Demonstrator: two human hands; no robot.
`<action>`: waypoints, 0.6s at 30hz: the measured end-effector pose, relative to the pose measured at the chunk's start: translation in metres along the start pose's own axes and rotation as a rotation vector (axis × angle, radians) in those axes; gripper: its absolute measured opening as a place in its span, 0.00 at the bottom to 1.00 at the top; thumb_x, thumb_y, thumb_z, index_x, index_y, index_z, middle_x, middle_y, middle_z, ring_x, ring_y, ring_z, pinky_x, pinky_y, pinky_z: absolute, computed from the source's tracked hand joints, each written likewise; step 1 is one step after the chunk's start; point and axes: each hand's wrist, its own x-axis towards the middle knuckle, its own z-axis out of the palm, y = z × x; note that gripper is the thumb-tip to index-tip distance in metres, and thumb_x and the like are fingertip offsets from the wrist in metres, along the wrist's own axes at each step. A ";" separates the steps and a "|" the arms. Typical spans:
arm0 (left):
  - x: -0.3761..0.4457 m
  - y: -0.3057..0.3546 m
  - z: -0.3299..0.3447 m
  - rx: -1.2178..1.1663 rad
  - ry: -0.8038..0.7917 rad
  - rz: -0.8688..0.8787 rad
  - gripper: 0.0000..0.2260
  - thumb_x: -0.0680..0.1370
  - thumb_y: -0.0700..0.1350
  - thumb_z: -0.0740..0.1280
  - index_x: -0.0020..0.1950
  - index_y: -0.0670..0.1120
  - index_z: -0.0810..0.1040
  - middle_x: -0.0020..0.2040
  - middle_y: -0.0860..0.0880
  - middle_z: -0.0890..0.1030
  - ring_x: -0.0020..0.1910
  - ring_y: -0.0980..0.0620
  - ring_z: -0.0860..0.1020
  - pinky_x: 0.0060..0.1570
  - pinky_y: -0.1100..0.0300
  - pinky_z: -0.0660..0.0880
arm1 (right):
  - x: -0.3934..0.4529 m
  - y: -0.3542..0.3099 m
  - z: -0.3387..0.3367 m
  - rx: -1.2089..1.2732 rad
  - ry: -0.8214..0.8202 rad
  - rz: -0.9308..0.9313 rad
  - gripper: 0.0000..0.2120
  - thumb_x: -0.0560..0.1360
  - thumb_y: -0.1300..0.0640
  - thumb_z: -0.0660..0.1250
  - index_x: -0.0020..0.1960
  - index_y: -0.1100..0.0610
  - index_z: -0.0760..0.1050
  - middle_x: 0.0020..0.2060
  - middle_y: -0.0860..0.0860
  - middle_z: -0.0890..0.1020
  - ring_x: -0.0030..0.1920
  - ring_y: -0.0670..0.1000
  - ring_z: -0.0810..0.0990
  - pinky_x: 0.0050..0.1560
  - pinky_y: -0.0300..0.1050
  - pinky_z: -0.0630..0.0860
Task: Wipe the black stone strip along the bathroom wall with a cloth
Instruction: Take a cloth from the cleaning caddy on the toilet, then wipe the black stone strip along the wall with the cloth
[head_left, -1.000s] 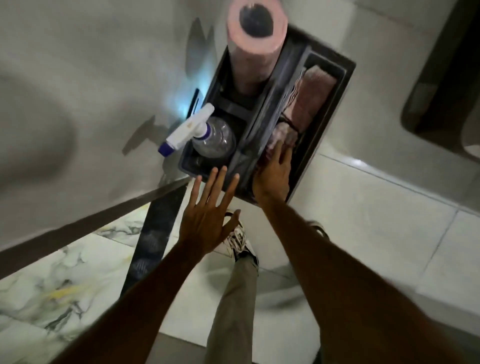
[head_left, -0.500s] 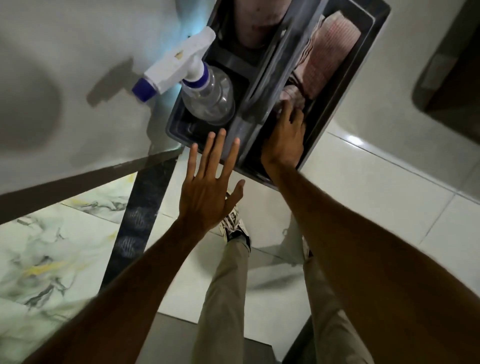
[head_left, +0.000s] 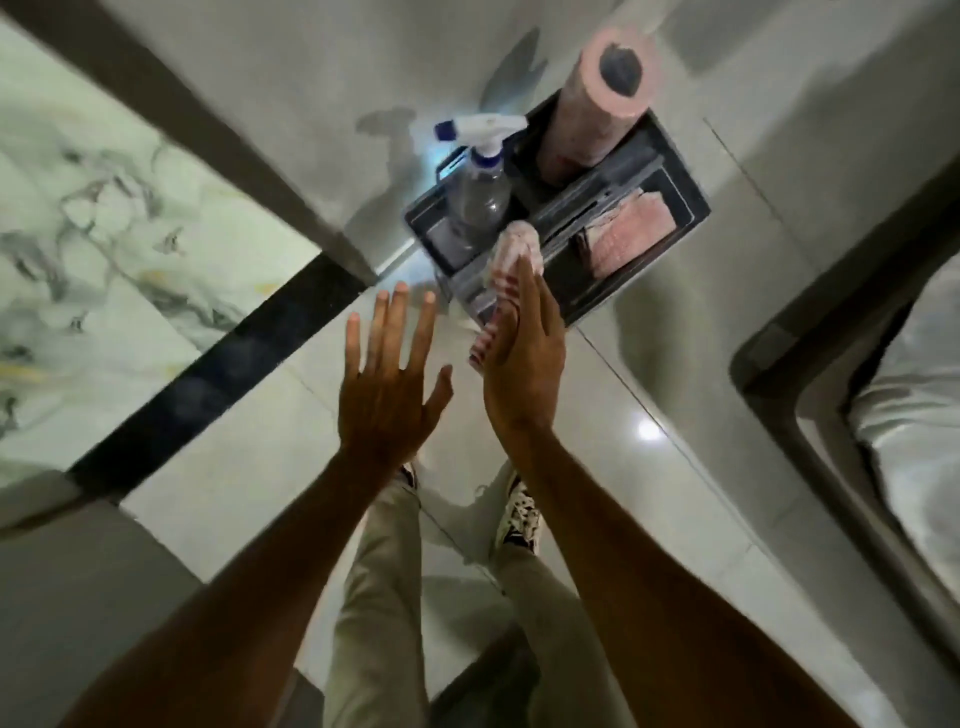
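The black stone strip (head_left: 218, 364) is running diagonally along the marble wall at your left, dark and dull, seemingly unwiped. Your left hand (head_left: 387, 384) is hovering spread and empty just beside it. Your right hand (head_left: 524, 358) is gripping a pink striped cloth (head_left: 506, 275), blurred, above the caddy (head_left: 670, 156). All the wiping is remaining.

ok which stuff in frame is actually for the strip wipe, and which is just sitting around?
For the job:
- cloth, held in the right hand
- black stone strip
- left hand, open and empty

Just there:
- spray bottle, in the caddy
- paper roll
- folded cloths
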 end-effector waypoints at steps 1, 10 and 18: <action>-0.015 -0.010 -0.009 -0.001 0.024 -0.052 0.34 0.87 0.62 0.58 0.88 0.44 0.60 0.87 0.36 0.62 0.86 0.36 0.61 0.85 0.36 0.52 | -0.015 -0.008 0.004 -0.019 -0.024 -0.040 0.37 0.84 0.55 0.68 0.88 0.54 0.55 0.86 0.59 0.59 0.82 0.63 0.68 0.70 0.67 0.82; -0.155 -0.102 -0.011 -0.080 0.036 -0.414 0.33 0.87 0.59 0.61 0.87 0.43 0.62 0.86 0.37 0.63 0.86 0.36 0.62 0.84 0.32 0.60 | -0.095 -0.053 0.117 -0.179 -0.192 -0.335 0.31 0.87 0.53 0.60 0.87 0.57 0.59 0.85 0.57 0.65 0.84 0.51 0.65 0.84 0.56 0.70; -0.246 -0.205 0.057 -0.171 -0.111 -0.629 0.35 0.86 0.64 0.51 0.89 0.46 0.55 0.89 0.38 0.56 0.88 0.36 0.55 0.86 0.34 0.47 | -0.101 -0.064 0.257 -0.400 -0.328 -0.467 0.32 0.85 0.59 0.68 0.86 0.57 0.61 0.79 0.59 0.72 0.74 0.48 0.76 0.64 0.32 0.81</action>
